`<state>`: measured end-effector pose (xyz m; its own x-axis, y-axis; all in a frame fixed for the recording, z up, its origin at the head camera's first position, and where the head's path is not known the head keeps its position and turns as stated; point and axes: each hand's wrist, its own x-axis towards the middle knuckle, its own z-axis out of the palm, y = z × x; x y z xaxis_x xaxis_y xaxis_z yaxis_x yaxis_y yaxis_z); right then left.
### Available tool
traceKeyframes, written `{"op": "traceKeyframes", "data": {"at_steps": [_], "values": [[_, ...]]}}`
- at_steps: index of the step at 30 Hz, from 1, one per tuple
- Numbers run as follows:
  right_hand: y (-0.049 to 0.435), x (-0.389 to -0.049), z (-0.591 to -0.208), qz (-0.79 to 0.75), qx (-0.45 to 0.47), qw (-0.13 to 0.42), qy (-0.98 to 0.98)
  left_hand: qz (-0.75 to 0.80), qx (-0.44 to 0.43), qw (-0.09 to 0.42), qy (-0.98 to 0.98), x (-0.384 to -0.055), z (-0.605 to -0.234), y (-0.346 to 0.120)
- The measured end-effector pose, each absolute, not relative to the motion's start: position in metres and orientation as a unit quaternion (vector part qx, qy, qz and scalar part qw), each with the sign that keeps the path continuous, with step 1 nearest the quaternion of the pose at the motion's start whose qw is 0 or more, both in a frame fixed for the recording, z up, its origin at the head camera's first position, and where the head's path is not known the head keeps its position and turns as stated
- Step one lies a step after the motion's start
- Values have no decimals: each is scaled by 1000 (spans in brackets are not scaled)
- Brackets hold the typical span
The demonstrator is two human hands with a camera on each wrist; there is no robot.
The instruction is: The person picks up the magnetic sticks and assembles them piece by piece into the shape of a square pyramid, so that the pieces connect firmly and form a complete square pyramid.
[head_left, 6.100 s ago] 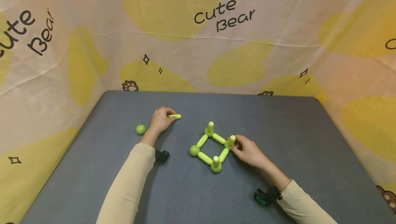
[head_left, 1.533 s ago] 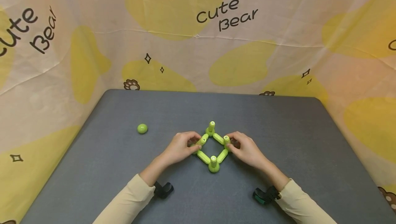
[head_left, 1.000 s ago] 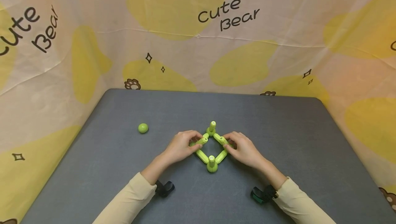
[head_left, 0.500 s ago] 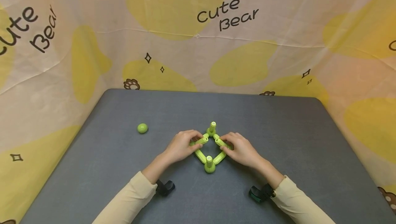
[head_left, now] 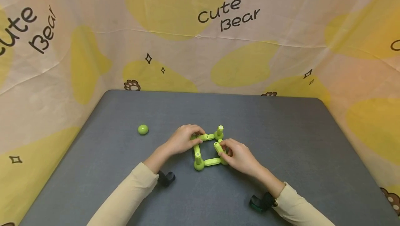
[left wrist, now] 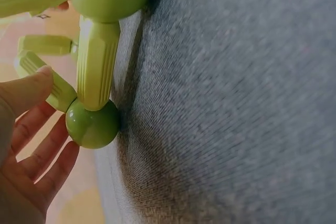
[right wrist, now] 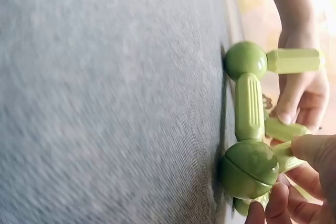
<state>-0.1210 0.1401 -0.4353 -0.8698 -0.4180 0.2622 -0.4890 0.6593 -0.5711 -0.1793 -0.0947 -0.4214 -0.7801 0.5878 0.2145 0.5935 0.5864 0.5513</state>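
Note:
On the table, green balls and lighter yellow-green ribbed rods are joined into a four-sided frame. A rod stands upright on the far-right ball, another on the near-left ball. My left hand pinches a rod that leans inward from the far-left ball. Its thumb lies along the rod, with other fingers near the ball. My right hand pinches the inward-tilted rod on the near-right ball, fingertips against that ball.
A loose green ball lies left of the frame. The grey table has a printed "Cute Bear" cloth behind it and at its sides. Black wrist devices are worn on both wrists.
Earlier my left hand brought a rod from the far left to the frame's left ball. Both held rods have since tilted inward, and the frame has turned clockwise from diamond to roughly square-on.

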Motion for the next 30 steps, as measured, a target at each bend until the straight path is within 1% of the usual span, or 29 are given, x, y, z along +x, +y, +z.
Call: {"op": "traceKeyframes", "data": {"at_steps": [10, 21, 30], "values": [[130, -116, -433, 332, 229, 58, -913, -313, -343, 16, -885, -185, -422, -97], [128, -117, -432, 332, 224, 53, -915, -318, -335, -6, -887, -186, -424, -98], [128, -118, -434, 333, 231, 59, -912, -329, -329, -7, -885, -185, -425, -99]]}}
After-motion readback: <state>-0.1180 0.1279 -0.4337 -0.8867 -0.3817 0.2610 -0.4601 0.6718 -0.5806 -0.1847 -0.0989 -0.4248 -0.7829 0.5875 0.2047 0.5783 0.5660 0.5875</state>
